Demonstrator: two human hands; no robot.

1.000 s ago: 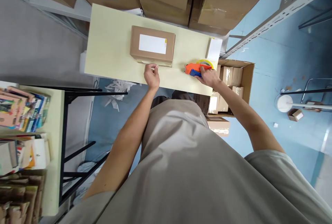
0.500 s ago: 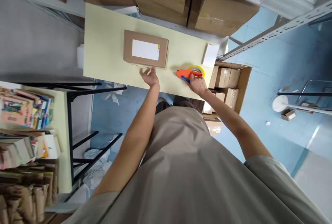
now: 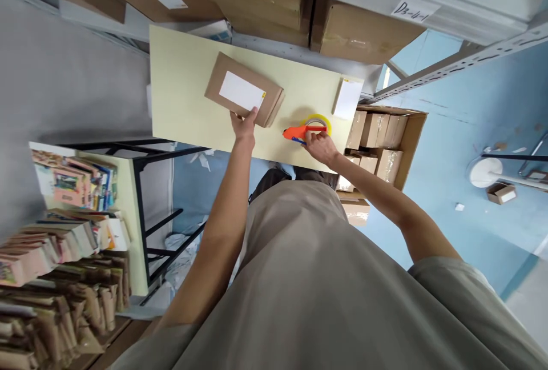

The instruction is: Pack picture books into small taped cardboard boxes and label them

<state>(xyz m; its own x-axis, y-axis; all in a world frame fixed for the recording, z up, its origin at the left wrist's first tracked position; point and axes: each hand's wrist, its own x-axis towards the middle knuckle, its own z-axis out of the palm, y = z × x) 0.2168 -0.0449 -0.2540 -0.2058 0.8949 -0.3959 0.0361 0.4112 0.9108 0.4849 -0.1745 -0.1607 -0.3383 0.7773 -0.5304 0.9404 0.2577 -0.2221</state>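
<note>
A brown cardboard box (image 3: 214,81) with a white label (image 3: 242,92) on top sits turned at an angle on the pale yellow table (image 3: 180,107). My left hand (image 3: 244,124) grips its near edge, the thumb on top by the label and the fingers lower on the side. In my right hand (image 3: 319,144) is an orange tape dispenser (image 3: 295,132) with a blue part and a yellow-edged roll of tape (image 3: 317,121). My fingers are wrapped round its handle, just above the table, right of the box.
A small white box (image 3: 348,99) lies at the table's right end. Large cartons (image 3: 363,33) fill the shelf behind. An open carton holding several taped boxes (image 3: 387,147) stands to the right. Books (image 3: 72,187) and brown paper packets (image 3: 64,307) are stacked on the left.
My left hand has taken hold of the box's near edge, and the box has turned, its right end swinging nearer me. The tape dispenser has shifted slightly left in my right hand.
</note>
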